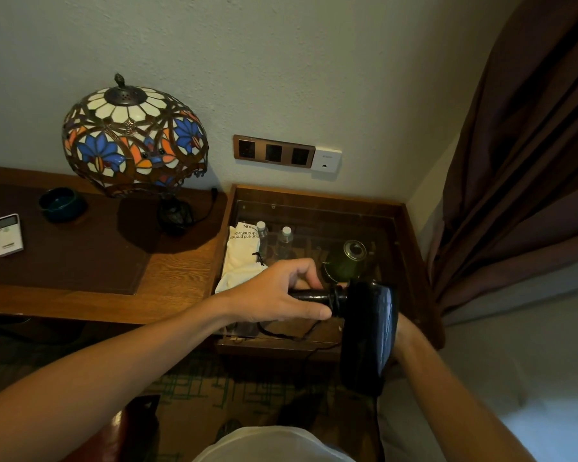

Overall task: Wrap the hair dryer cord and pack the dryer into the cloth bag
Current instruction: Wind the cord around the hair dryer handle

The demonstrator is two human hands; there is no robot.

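Note:
A black hair dryer [369,331] is held over the front of a glass-topped side table [411,235]. My left hand [277,293] is closed around its handle, which points left. My right hand [402,331] is mostly hidden behind the dryer's body and supports it from the right. A few turns of cord sit around the handle's base, and the rest of the black cord [291,333] hangs down in a loop over the table's front. The white cloth bag [242,255], with printed text and a black drawstring, lies flat on the glass at the table's left side.
Two small water bottles [274,240] and a green kettle [346,261] show through the glass. A stained-glass lamp [134,138], dark bowl [62,205] and white remote [9,234] stand on the wooden desk at left. Wall sockets [273,151] sit above; a brown curtain [521,155] hangs at right.

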